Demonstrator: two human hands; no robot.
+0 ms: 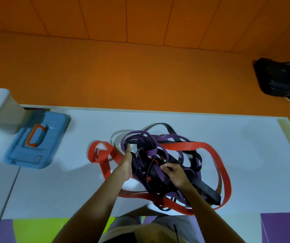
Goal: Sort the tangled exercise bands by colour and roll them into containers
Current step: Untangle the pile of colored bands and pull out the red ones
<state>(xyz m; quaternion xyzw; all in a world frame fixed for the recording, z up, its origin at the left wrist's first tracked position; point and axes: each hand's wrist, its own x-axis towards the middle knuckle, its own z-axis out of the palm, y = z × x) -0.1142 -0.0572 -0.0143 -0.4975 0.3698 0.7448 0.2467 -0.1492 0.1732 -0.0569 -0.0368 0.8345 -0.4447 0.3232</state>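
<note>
A tangle of exercise bands lies on the white table (245, 163) in front of me. It holds a wide red band (198, 145), purple bands (140, 135) and black bands (209, 191), all knotted together. My left hand (125, 165) rests against the left side of the pile with its fingers reaching up into the purple loops. My right hand (175, 174) pinches a purple band at the middle of the tangle. A blue lidded box with an orange handle (37, 141) sits on the table's left part.
A white bin (0, 109) stands at the far left beside the blue box. A black bag (280, 78) lies on the orange floor at the back right. Purple and green floor mats show below the table's near edge.
</note>
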